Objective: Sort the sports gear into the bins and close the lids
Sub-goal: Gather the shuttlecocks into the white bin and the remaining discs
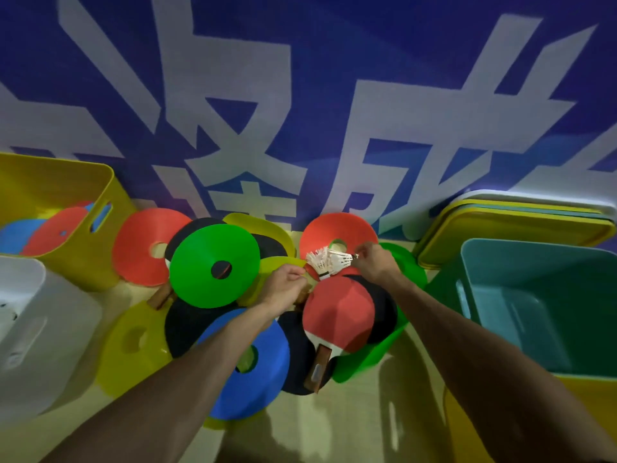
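A heap of flat disc cones and table tennis paddles lies on the floor before me. My right hand (377,260) pinches the cork end of a white feather shuttlecock (329,260), held over a red disc cone (337,232). My left hand (287,285), fingers curled, reaches into the heap beside a green disc cone (213,265); what it holds is hidden. A red paddle (339,317) with a wooden handle lies just below both hands. A blue disc cone (257,372) sits under my left forearm.
A yellow bin (66,182) at the left holds red and blue discs. A white bin (43,329) stands at the near left, a teal bin (534,262) at the right. Stacked lids (514,222) lean behind the teal bin. A blue banner wall is close behind.
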### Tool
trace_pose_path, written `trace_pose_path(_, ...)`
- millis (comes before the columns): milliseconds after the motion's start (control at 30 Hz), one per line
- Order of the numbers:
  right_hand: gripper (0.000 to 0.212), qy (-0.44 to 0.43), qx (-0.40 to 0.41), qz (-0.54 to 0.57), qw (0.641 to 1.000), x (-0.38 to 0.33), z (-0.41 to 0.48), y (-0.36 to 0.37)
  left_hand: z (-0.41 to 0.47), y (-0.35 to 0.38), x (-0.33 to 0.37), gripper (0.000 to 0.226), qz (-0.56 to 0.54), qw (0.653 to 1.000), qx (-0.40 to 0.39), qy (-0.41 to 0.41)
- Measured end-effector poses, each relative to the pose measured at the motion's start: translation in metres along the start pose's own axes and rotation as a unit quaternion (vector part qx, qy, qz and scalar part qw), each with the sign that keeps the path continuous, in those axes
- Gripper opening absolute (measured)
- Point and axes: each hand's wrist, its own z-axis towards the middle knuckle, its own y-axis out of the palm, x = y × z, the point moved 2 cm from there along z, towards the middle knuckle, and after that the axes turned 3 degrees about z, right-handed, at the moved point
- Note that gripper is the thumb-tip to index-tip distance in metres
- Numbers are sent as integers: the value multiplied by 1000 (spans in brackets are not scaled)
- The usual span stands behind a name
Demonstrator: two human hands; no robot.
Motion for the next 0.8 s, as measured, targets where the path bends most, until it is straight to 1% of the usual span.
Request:
trace_pose_path(167, 41, -50, -61, -42, 996, 9, 28, 6, 30, 30, 14, 28, -24, 999, -14, -37)
trace_pose_path(233, 44, -73, -80, -54, 993, 11, 37, 10, 45, 39, 16, 28, -11, 999, -11, -52)
trace_pose_path(300, 42, -91, -95, -63, 989, 14, 44, 15, 61, 48, 11, 24, 17, 998, -10, -58)
trace_pose_path(367, 42, -100, -106, -77, 986, 19, 53, 22, 77, 57, -1, 33, 21, 997, -6, -73)
trace_pose_path(467, 58, -106, -126, -128, 978, 26, 67, 35, 81, 65, 2, 28, -9, 996, 15, -84)
trace_pose_path(500, 60, -114, -127, -154, 973, 27, 69, 37, 82, 68, 6, 27, -23, 996, 24, -88)
trace_pose_path(600, 55, -128, -127, -203, 962, 31, 76, 43, 87, 78, 13, 28, -69, 992, 48, -99)
trace_pose_path(700, 53, -120, -122, -192, 966, 41, 83, 46, 93, 85, 12, 32, -108, 979, 80, -154)
trace_pose_path(800, 57, -98, -123, -154, 975, 48, 83, 41, 101, 90, 12, 27, -137, 972, 71, -179)
